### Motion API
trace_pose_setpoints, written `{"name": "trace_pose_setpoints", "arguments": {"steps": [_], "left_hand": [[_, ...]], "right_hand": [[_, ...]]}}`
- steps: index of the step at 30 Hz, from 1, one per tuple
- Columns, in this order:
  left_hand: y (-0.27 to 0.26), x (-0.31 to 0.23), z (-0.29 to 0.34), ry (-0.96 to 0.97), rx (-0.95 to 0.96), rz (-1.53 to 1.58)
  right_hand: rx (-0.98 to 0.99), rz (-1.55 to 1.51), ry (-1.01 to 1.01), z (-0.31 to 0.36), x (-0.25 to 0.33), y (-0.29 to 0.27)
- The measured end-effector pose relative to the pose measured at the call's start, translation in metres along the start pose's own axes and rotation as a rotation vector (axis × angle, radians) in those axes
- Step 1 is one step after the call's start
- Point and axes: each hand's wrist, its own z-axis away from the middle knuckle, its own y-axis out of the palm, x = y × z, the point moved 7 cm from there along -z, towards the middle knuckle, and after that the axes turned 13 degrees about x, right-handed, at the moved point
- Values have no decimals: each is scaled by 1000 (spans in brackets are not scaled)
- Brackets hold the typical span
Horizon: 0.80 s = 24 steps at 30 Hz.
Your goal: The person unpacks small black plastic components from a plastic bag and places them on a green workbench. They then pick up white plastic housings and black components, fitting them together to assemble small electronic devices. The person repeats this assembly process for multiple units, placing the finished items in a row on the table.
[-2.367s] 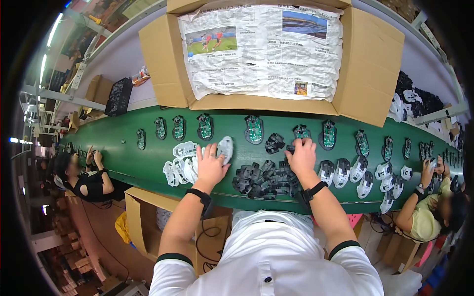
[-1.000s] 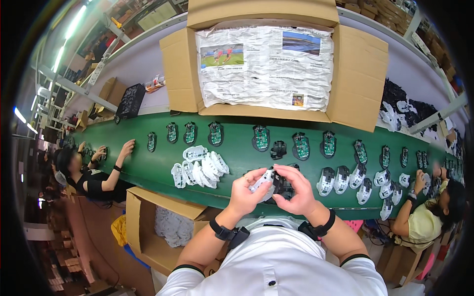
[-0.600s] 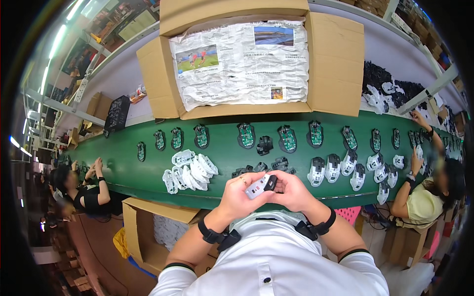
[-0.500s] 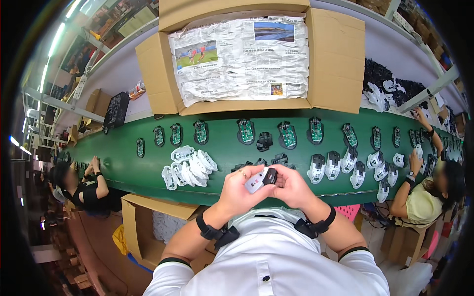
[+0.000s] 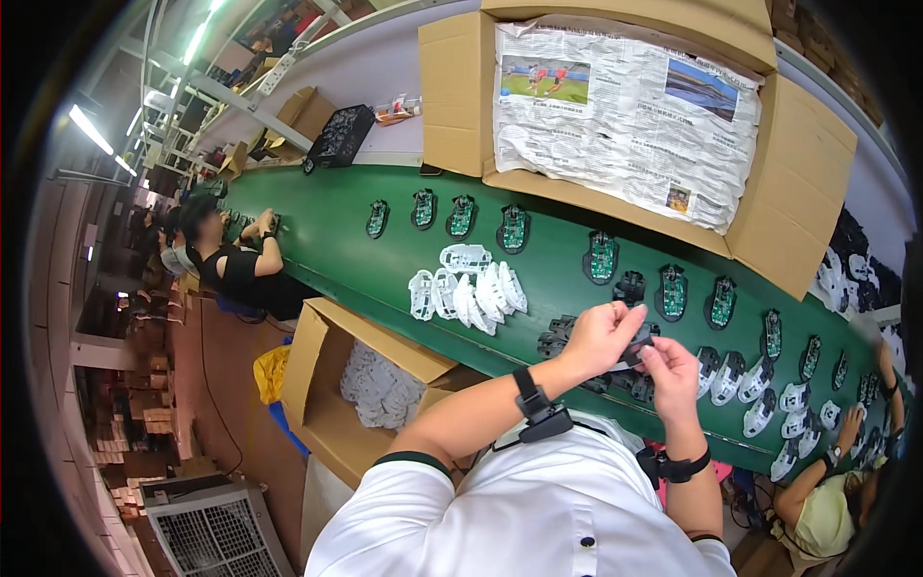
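Observation:
My left hand (image 5: pixel 608 338) and my right hand (image 5: pixel 673 375) meet over the near edge of the green bench. Both are closed, fingertips pinching a small dark plastic part (image 5: pixel 636 350) between them; fingers cover much of it. Black plastic pieces (image 5: pixel 556 338) lie just left of my hands, and another black piece (image 5: pixel 630 286) sits beyond them. To the right are white-and-black mouse shells (image 5: pixel 728 378) in loose rows. A pile of white plastic shells (image 5: pixel 486 293) rests farther left. Mouse bases with green circuit boards (image 5: pixel 602 258) stand in a row along the bench.
A big open carton (image 5: pixel 625 125) lined with newspaper stands at the bench's far side. Below the near edge, another carton (image 5: pixel 317 385) holds grey-white pieces. Co-workers sit left (image 5: pixel 240 260) and right (image 5: pixel 827 505) along the green bench (image 5: pixel 327 231). A black crate (image 5: pixel 341 137) stands far left.
The view has swung left and tilted, so the bench runs aslant. The held part's white face, seen before, no longer shows; a dark side does. Both hands still hold.

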Motion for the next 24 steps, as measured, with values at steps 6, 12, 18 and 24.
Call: {"name": "trace_pose_setpoints", "arguments": {"steps": [6, 12, 18, 24], "left_hand": [[34, 27, -35, 107, 176, -263], [115, 24, -5, 719, 636, -895], [175, 94, -7, 751, 829, -1195], [86, 103, -10, 640, 664, -1240]], "right_hand": [[-175, 274, 38, 8, 16, -74], [-416, 545, 11, 57, 6, -208], [-214, 664, 305, 52, -30, -194], [-136, 1342, 238, 8, -41, -176]]}}
